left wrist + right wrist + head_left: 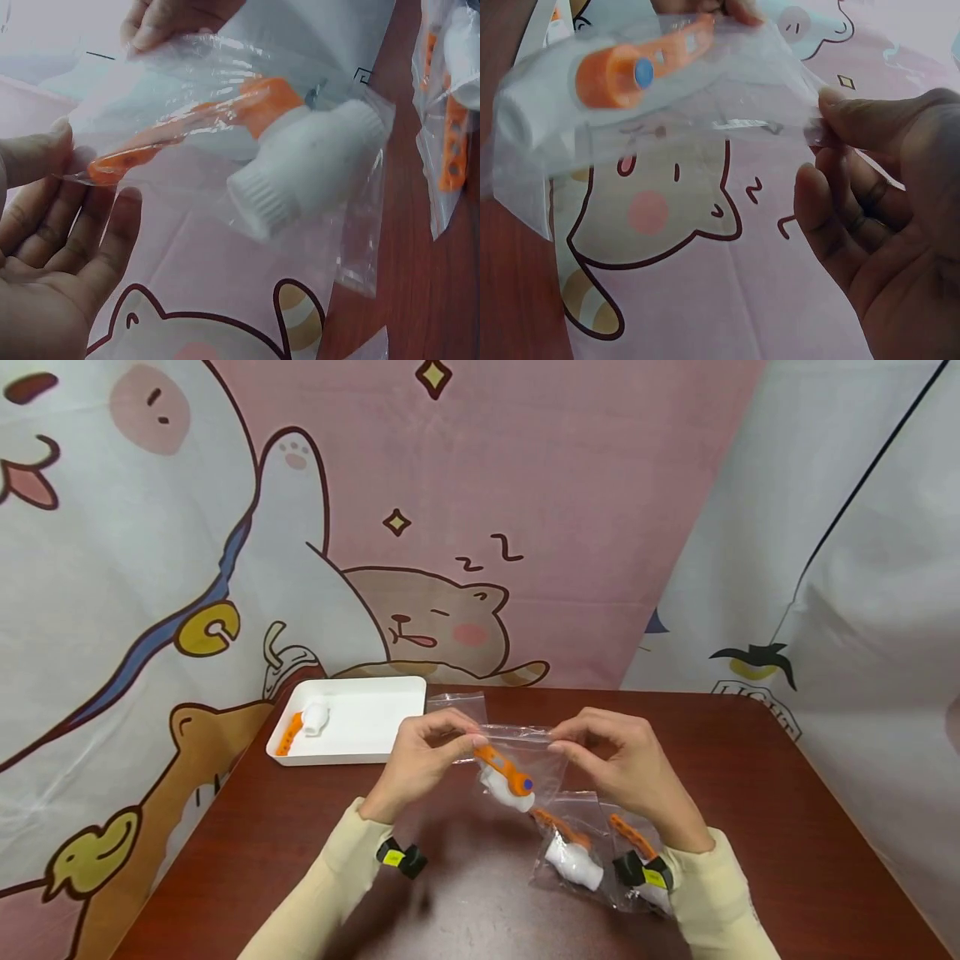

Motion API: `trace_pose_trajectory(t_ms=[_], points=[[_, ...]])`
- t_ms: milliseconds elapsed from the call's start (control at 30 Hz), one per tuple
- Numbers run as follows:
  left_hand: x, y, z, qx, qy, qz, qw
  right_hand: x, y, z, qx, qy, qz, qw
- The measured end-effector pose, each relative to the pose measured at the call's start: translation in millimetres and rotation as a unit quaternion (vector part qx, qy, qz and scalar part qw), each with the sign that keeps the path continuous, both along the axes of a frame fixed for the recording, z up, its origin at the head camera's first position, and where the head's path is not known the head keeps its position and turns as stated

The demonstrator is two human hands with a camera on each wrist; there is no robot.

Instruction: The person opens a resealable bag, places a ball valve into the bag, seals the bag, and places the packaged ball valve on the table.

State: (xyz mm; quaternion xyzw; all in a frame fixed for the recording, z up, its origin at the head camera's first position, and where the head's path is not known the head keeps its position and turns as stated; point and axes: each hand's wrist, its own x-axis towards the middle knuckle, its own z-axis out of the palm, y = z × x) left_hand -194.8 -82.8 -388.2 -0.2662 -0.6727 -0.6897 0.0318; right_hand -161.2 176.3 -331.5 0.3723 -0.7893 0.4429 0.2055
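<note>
My left hand [431, 756] and right hand [633, 764] pinch opposite ends of the top edge of a clear zip bag [546, 758], holding it up above the table. Inside the bag lies a white plastic ball valve [322, 165] with a long orange handle [504, 768]. In the right wrist view, a blue dot shows on the handle's hub [622, 75]. Thumb and fingertips grip the film on both sides, the left close to the handle's end. Whether the bag's seal is closed cannot be made out.
Two more bagged valves [573, 860] lie on the dark red table [480, 910], partly beneath my right forearm. At the back left, a white tray [367, 714] holds an unbagged valve [316, 718] with an orange handle. Another clear bag [459, 702] lies behind my left hand. Printed cloth hangs behind.
</note>
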Motion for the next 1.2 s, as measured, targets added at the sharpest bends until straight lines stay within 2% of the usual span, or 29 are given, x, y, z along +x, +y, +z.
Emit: trace_pose_trajectory(t_ms=[267, 400, 533, 600, 733, 867, 1000, 1200], points=[[6.4, 6.0, 8.2, -0.019, -0.001, 0.028, 0.9994, -0.6, 8.1, -1.5, -0.018, -0.054, -0.021, 0.998], [14.5, 12.5, 21.1, -0.024, 0.000, 0.044, 0.9987, -0.7, 10.2, -0.8, -0.011, -0.064, -0.034, 0.997], [22.3, 19.4, 33.2, -0.033, 0.018, 0.051, 0.9980, -0.9, 12.9, -0.9, 0.016, -0.079, -0.050, 0.996], [24.3, 21.9, 36.3, -0.040, 0.028, 0.053, 0.9974, -0.9, 13.3, -1.1, 0.033, -0.083, -0.047, 0.995], [25.9, 25.5, 38.0, -0.051, 0.037, 0.046, 0.9970, -0.1, 9.9, -0.4, 0.052, -0.095, -0.016, 0.994], [26.7, 28.4, 37.5, -0.061, 0.039, 0.036, 0.9967, 0.2, 1.9, 0.2, 0.063, -0.090, 0.006, 0.994], [28.3, 29.8, 38.3, -0.068, 0.046, 0.029, 0.9962, -5.8, -6.4, -6.3, 0.082, -0.064, 0.003, 0.995], [29.9, 32.1, 40.2, -0.078, 0.055, 0.022, 0.9952, -14.7, -14.1, -15.3, 0.089, -0.047, 0.004, 0.995]])
